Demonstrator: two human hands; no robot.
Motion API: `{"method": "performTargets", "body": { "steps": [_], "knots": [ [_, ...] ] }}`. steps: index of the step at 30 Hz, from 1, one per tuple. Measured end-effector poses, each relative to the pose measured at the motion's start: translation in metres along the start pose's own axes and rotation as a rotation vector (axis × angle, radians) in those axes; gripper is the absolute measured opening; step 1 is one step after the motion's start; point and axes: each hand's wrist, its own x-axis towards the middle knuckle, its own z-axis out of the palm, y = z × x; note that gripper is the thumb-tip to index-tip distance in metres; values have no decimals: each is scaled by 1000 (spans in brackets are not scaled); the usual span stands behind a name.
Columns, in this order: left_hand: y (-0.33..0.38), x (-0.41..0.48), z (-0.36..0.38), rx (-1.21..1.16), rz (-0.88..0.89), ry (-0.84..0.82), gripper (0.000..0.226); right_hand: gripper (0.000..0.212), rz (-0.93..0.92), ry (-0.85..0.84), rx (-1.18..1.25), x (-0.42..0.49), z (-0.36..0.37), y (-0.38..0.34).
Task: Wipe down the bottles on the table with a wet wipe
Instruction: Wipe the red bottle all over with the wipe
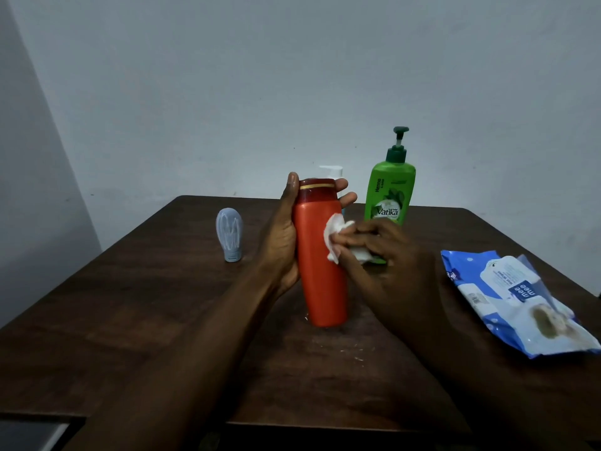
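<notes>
Gripped the orange bottle (320, 278) with the left hand (281, 242) at the middle of the table (130, 304). Pinched a white wipe (335, 227) in the right hand (387, 255), pressed against the bottle's right side. Had a green pump bottle (388, 196) marked "Vatika" just beyond, a blue pack (514, 301) reading "mee mee" near right, a small grey bottle (229, 234) left.

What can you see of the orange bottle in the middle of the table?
The orange bottle is smooth plastic, tall, topped by a darker red cap with a gold band. It leans slightly, base at the table. The left hand grips its upper half, fingers behind the cap. The right hand presses a crumpled white wet wipe against its right side.
</notes>
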Motion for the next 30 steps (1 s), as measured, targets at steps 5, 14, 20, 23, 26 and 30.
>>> {"method": "performTargets", "body": {
  "steps": [5,14,20,23,26,30],
  "knots": [
    [-5,1,-8,-79,5,-37,65,15,-24,91,-42,30,12,-6],
    [-1,-5,-5,-2,48,59,68,13,-80,91,-72,49,20,-13],
    [-4,-7,-8,-26,33,-32,46,15,-181,11,-127,45,30,-16],
    [-6,-6,-11,-27,15,-23,51,15,-184,19,-111,41,29,-11],
    [-8,-6,-12,24,7,52,63,15,-69,96,-49,37,25,-4],
    [-12,-3,-12,52,6,73,70,13,56,191,-6,38,24,-1]
  ]
}}
